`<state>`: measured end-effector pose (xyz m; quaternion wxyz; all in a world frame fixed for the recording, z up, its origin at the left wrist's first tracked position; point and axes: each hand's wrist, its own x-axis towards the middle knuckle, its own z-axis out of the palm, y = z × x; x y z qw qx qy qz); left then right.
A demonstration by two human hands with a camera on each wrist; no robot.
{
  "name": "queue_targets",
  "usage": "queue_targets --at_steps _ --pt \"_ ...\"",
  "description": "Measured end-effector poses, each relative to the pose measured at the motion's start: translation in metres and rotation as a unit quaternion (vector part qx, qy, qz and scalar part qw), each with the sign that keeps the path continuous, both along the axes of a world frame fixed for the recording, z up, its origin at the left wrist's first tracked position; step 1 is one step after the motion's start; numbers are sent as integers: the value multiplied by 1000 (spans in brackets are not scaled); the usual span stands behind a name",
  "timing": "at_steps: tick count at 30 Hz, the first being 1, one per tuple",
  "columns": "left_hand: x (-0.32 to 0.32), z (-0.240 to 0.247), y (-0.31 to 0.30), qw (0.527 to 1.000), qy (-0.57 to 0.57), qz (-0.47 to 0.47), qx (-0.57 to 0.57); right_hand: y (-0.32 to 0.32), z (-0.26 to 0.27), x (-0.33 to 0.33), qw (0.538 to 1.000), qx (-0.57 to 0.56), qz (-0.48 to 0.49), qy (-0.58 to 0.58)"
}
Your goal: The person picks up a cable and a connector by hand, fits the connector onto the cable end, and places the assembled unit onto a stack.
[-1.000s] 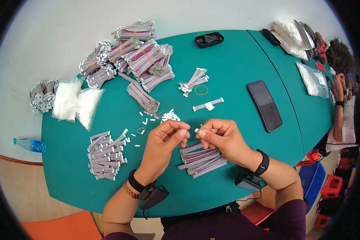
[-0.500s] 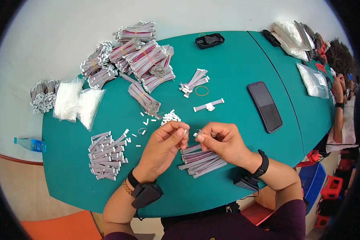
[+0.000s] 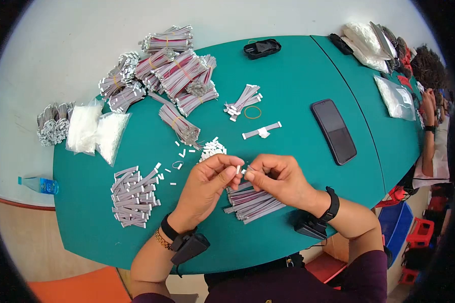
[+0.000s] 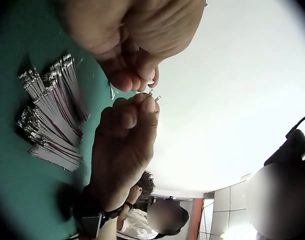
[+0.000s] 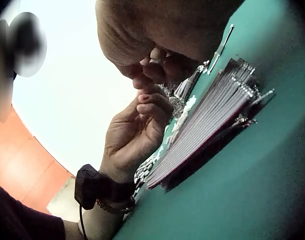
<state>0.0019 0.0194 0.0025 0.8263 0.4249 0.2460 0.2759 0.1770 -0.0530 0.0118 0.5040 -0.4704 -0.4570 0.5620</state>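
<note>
My left hand pinches a small white connector housing between thumb and fingertips. Facing it, my right hand pinches the end of a grey ribbon cable between thumb and forefinger, most of it hidden by the fingers. Thin metal terminals stick out past the right fingertips in the left wrist view. Both sets of fingertips almost meet above the table. Just below lies a stack of grey and maroon ribbon cables with bare terminal ends. Loose white housings are heaped beyond the left hand.
Short cables with white ends are piled at left. Rubber-banded cable bundles and bags of white parts stand farther back. A phone lies at right; a single cable and a rubber band lie ahead.
My right hand has moved slightly left, bringing its cable end closer to the housing in the left fingertips. The white housing now shows more plainly. Both pinches are kept.
</note>
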Motion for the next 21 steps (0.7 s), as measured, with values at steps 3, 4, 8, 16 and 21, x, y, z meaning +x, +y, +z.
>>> queue_targets --at_steps 3,4,8,16,21 --pt "1 1 -1 1000 9 0 16 0 -1 1 1000 9 12 -7" --pt "1 1 -1 1000 11 1 18 0 -1 1 1000 9 15 -4" --pt "1 2 -1 999 18 6 26 -1 -1 0 1000 6 20 -5" --pt "1 2 -2 999 23 4 34 -1 1 -1 1000 10 21 -6" --pt "1 3 -3 999 26 4 39 -1 1 0 1000 11 20 -18"
